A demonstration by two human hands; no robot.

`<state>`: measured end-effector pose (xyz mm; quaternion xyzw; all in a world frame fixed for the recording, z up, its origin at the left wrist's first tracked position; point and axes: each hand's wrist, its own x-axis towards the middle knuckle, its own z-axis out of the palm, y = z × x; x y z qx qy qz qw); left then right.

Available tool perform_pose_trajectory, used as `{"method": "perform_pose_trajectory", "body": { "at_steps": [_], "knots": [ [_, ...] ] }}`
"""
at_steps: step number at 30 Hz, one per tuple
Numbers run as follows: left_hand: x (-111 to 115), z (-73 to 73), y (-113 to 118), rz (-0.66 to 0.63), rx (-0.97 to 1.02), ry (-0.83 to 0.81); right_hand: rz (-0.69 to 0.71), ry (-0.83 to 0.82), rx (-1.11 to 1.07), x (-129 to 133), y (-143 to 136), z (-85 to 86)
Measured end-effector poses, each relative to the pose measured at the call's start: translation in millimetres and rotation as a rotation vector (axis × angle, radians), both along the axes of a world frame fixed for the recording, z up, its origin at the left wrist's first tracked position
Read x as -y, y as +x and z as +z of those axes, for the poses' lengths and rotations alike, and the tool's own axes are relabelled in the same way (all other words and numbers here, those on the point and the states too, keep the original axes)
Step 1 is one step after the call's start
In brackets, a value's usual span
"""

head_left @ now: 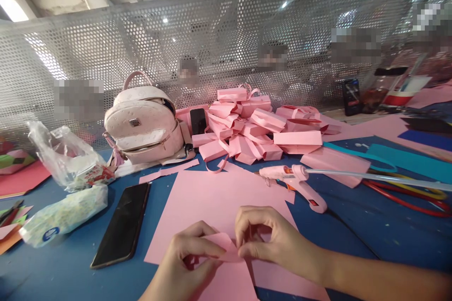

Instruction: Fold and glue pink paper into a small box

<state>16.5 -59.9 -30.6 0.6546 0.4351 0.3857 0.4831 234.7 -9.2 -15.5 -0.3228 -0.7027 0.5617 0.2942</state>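
Near the bottom middle, my left hand [192, 256] pinches a small piece of pink paper [226, 247] between thumb and fingers. My right hand [263, 235] is closed at the right edge of that same piece, its thumb and fingertips together on it. Both hands are above a large pink paper sheet [208, 197] lying on the blue table. More pink paper lies under my wrists. A pink glue gun [294, 181] with a long clear glue stick in its back rests just beyond my right hand. My palms hide part of the held piece.
Folded pink paper boxes [243, 127] are heaped at the back, beside a pale pink backpack [144, 124]. A black phone [122, 223] and a tissue pack [67, 216] lie left, near a plastic bag [70, 155]. Red and yellow loops [406, 197] lie right. A perforated metal screen [212, 37] stands behind.
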Motion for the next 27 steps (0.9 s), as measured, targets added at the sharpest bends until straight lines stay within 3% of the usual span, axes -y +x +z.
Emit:
{"method": "perform_pose_trajectory", "body": {
  "at_steps": [7, 20, 27],
  "knots": [
    [-0.9, -9.6, -2.5, -0.011, 0.013, 0.003, 0.018, 0.04, -0.035, 1.4, -0.3, -1.5],
    [-1.4, -2.1, -1.3, -0.017, -0.078, 0.018, 0.038, 0.041, 0.063, 3.3, -0.9, -6.8],
    [-2.6, -5.4, -5.5, -0.031, -0.079, 0.081, 0.01, 0.019, 0.086, 0.7, -2.6, -9.2]
  ]
}}
